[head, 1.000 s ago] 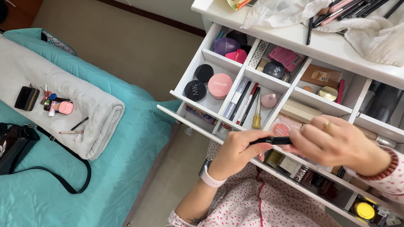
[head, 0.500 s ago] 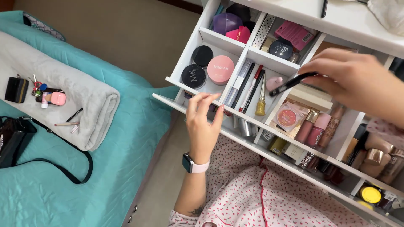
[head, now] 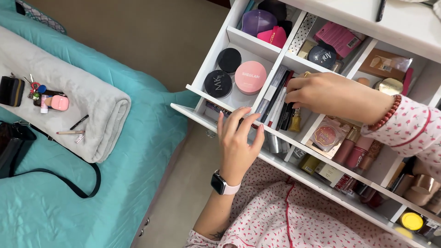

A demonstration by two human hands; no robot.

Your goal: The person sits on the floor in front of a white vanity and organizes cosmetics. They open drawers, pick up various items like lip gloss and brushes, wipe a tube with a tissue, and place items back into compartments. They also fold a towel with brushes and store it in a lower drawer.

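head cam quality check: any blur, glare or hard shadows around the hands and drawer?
Head view: light is even and soft, with no hard shadows. The left hand at the white drawer front edge is sharp; the right hand among the pencils is slightly soft. Mild sheen on the pink compact lid, no blown glare. Straight drawer edges, little distortion.

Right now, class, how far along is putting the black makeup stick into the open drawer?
Nearly done: the right hand has the black makeup stick down in the narrow pencil compartment of the white drawer, fingers on its top end. The left hand rests open on the drawer's front edge. Left: let go and withdraw. The drawer is open.
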